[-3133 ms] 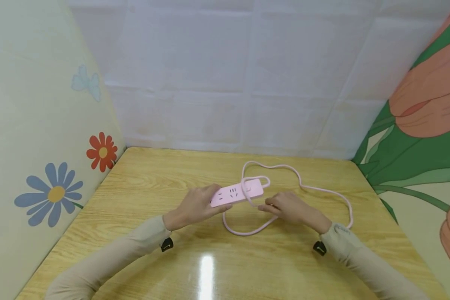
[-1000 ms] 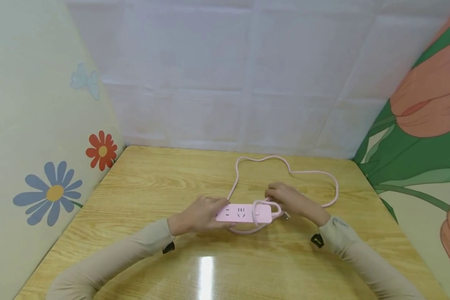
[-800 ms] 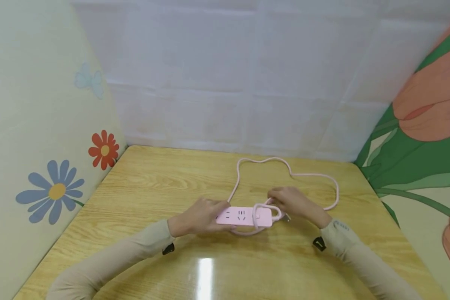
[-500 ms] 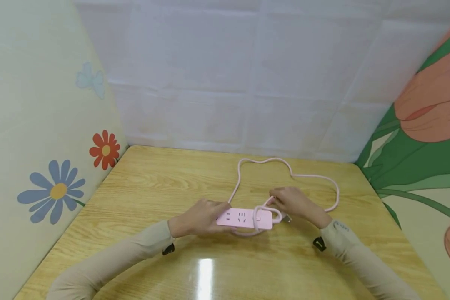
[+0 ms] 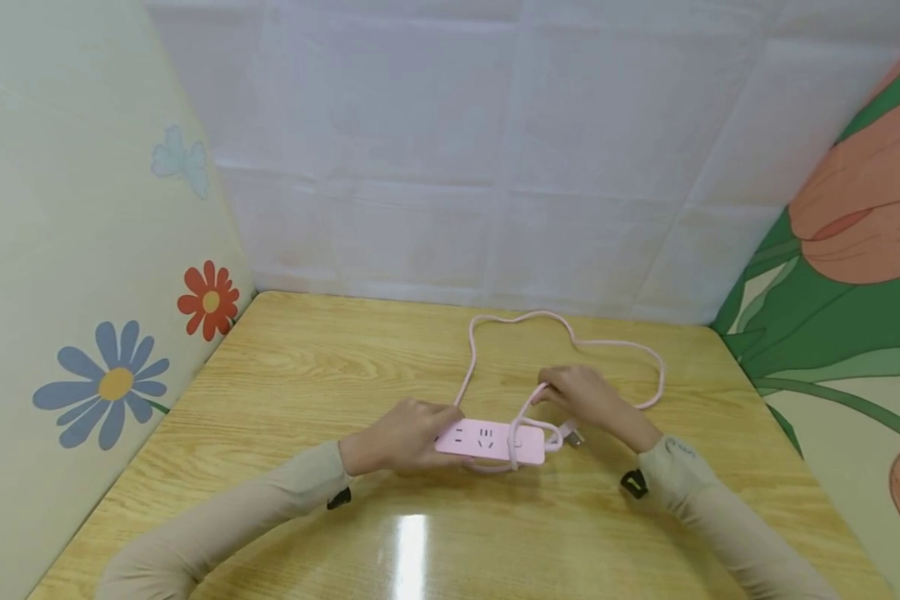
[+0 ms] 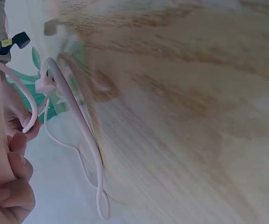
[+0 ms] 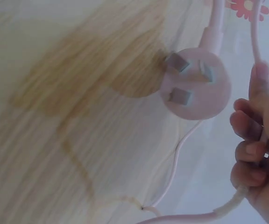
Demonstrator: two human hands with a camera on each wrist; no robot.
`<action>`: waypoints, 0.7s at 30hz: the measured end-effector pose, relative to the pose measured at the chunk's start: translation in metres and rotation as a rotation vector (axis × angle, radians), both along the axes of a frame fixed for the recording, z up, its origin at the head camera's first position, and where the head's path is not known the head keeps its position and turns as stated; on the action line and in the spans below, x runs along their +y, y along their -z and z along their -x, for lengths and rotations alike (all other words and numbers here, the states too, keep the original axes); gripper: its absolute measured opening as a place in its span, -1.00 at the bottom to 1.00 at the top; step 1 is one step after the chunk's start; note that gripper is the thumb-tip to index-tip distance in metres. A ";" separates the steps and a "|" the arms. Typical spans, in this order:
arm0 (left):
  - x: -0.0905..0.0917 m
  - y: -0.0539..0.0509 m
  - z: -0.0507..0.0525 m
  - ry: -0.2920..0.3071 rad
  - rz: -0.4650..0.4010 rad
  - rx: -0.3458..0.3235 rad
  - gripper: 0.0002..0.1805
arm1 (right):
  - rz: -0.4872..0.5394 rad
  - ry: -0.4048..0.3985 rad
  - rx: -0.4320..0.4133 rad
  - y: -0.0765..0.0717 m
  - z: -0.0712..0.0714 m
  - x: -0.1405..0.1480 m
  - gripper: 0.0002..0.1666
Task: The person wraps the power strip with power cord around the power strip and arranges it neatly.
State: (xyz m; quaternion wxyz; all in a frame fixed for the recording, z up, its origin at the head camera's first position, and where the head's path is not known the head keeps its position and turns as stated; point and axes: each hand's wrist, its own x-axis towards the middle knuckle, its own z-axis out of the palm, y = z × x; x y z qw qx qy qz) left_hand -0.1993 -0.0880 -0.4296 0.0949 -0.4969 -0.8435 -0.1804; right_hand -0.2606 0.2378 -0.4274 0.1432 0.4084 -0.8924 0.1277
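Observation:
My left hand (image 5: 408, 435) grips the left end of a pink power strip (image 5: 468, 443), its sockets facing up. In the left wrist view, curled fingers (image 6: 18, 193) wrap the strip's edge. A pink cord (image 5: 526, 407) crosses over the strip near its switch and loops at its right end. My right hand (image 5: 588, 402) pinches this cord just above and to the right of the strip. In the right wrist view, the other fingers (image 7: 246, 172) curl round the cord. The three-pin plug (image 7: 195, 84) hangs beside the right hand, not held, its metal pins showing.
The rest of the cord (image 5: 525, 317) lies in a wide loop on the wooden table (image 5: 330, 350) towards the back. A white sheet (image 5: 420, 167) hangs behind the table. Flower-patterned panels stand at the left (image 5: 112, 250) and right (image 5: 855, 317).
Since the oldest frame, the strip has come nearer and levelled. The plug now shows at its right end. Lately the right hand has lifted its cord length slightly, and the back loop has drawn in.

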 end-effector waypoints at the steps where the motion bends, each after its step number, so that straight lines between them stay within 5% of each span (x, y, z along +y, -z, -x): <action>1: 0.000 0.000 0.000 0.002 -0.001 -0.002 -0.46 | -0.002 -0.009 -0.005 0.000 0.000 0.000 -0.76; 3: 0.000 0.000 0.000 0.006 -0.004 -0.010 -0.46 | 0.000 -0.025 -0.012 -0.001 -0.001 -0.001 -0.90; 8: -0.001 0.001 0.002 0.005 -0.004 -0.028 -0.46 | 0.025 -0.030 0.014 -0.003 -0.002 -0.002 -0.78; 13: 0.000 0.002 0.003 0.023 -0.004 -0.028 -0.46 | 0.022 -0.004 0.093 -0.004 -0.001 0.000 -0.94; 21: 0.003 0.003 0.000 0.061 0.028 -0.029 -0.47 | 0.014 -0.005 0.135 -0.002 0.002 0.002 -0.75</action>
